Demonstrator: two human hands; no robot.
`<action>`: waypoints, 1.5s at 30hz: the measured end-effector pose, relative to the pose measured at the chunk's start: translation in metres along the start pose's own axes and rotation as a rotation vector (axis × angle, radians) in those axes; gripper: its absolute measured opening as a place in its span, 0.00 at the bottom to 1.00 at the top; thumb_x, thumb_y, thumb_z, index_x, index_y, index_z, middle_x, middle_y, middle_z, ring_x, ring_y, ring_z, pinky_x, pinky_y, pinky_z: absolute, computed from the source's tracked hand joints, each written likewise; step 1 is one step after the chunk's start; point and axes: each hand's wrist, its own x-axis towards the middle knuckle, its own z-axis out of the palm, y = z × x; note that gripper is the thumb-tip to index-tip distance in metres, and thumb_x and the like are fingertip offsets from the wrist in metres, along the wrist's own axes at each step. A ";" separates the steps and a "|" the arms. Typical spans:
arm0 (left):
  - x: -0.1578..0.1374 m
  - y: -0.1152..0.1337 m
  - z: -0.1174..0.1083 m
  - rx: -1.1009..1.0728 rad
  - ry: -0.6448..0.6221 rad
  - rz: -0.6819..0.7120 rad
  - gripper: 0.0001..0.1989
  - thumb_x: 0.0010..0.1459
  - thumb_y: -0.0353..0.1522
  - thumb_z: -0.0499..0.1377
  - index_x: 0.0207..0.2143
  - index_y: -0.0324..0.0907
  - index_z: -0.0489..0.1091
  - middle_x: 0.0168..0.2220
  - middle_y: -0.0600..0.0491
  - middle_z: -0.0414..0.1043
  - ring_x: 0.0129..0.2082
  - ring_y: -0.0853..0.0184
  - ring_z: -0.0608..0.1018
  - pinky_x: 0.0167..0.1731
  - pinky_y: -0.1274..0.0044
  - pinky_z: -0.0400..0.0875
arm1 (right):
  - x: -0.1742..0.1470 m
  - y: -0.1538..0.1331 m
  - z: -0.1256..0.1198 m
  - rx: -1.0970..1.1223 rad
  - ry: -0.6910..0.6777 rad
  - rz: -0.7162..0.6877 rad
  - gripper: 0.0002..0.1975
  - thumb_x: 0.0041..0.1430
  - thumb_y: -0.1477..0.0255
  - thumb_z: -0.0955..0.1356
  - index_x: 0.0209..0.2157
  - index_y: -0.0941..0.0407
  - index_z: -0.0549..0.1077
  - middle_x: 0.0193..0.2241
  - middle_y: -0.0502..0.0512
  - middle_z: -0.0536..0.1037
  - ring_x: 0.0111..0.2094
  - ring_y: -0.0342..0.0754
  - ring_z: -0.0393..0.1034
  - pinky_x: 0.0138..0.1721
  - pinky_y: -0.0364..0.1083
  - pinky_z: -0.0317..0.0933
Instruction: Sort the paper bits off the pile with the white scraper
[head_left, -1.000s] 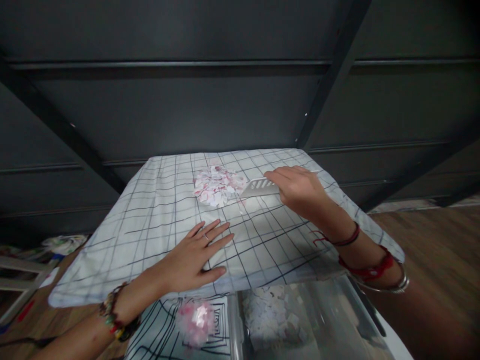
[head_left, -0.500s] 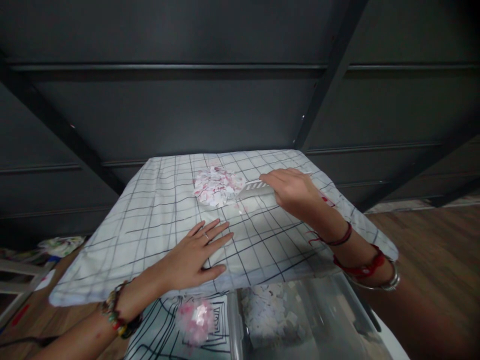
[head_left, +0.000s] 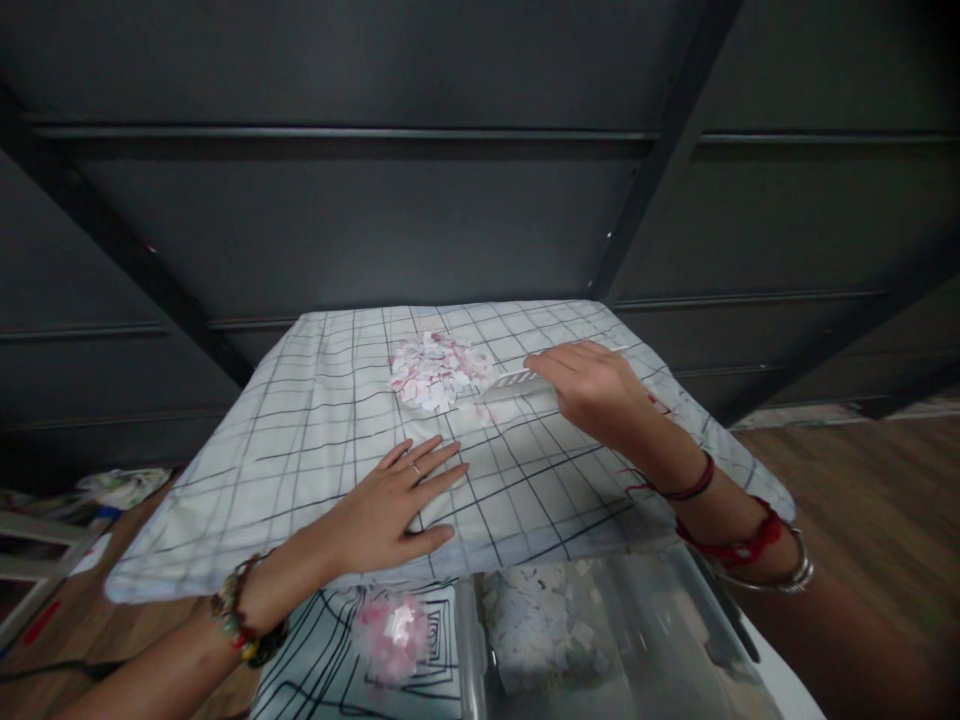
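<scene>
My left hand point(head_left: 394, 510) lies flat on a white checked cloth point(head_left: 330, 400), fingers spread, a ring on one of them. Over the cloth's right half, my right hand point(head_left: 596, 388) is closed around a white slotted spatula point(head_left: 511, 381). The spatula's slotted end points left and meets the right edge of a heap of small white and pink paper scraps point(head_left: 435, 372). A few pinkish bits lie on the cloth just below that end. My right fingers hide the middle of the spatula.
Nearest me is a clear plastic bin point(head_left: 637, 640) with white paper pieces seen in it. Left of it, a pink-and-white clear bundle point(head_left: 394, 635) sits on a black-lined cloth. A dark panelled wall point(head_left: 405, 230) stands behind the table. A white chair-like frame point(head_left: 37, 560) is at left.
The spatula in my right hand has tilted slightly, its slotted face now lying flatter beside the heap. My left hand stays in place. The view has shifted a little.
</scene>
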 end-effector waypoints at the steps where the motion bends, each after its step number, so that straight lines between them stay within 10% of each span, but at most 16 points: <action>1: 0.000 0.000 0.000 -0.005 0.002 -0.001 0.29 0.60 0.43 0.52 0.61 0.46 0.49 0.64 0.47 0.45 0.62 0.53 0.51 0.58 0.56 0.47 | 0.000 0.000 0.001 -0.002 -0.002 0.003 0.16 0.52 0.85 0.57 0.33 0.60 0.73 0.27 0.54 0.75 0.29 0.45 0.66 0.32 0.44 0.55; 45: 0.000 0.001 0.000 0.010 0.011 0.014 0.28 0.61 0.42 0.51 0.61 0.45 0.49 0.64 0.47 0.46 0.63 0.53 0.50 0.58 0.56 0.47 | -0.005 -0.008 -0.013 -0.005 -0.111 0.056 0.17 0.50 0.86 0.57 0.33 0.59 0.73 0.26 0.53 0.75 0.29 0.45 0.66 0.33 0.44 0.55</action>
